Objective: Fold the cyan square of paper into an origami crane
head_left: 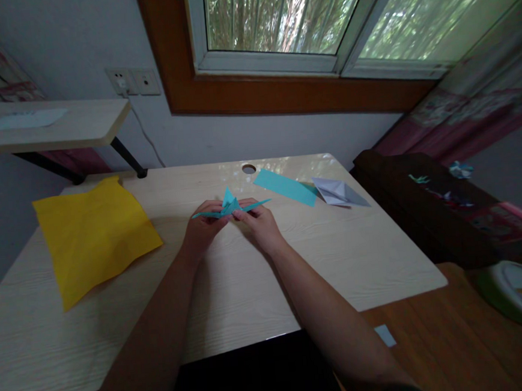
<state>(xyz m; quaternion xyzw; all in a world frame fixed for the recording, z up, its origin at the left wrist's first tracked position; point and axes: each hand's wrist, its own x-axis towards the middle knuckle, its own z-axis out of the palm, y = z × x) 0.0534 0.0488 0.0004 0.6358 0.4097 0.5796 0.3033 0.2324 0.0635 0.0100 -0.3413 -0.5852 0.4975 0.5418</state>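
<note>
Between my two hands is a turquoise origami crane (229,206), its wings spread to left and right and a pointed tip rising from the middle. My left hand (204,225) is closed on its left side, the thumb at the crane's body. My right hand (259,221) grips the right side, with its thumb close to the left thumb. The other fingers lie partly hidden behind the paper. Just beyond my right hand, a turquoise paper strip (285,187) lies flat on the desk. A folded whitish paper piece (336,191) rests against the strip's right end.
A large yellow sheet (95,238) with curled edges covers part of the desk (247,305) at left. A raised shelf (96,121) stands at the back left. The desk has a round cable hole (248,169) near the wall. A dark cabinet (419,219) stands to the right.
</note>
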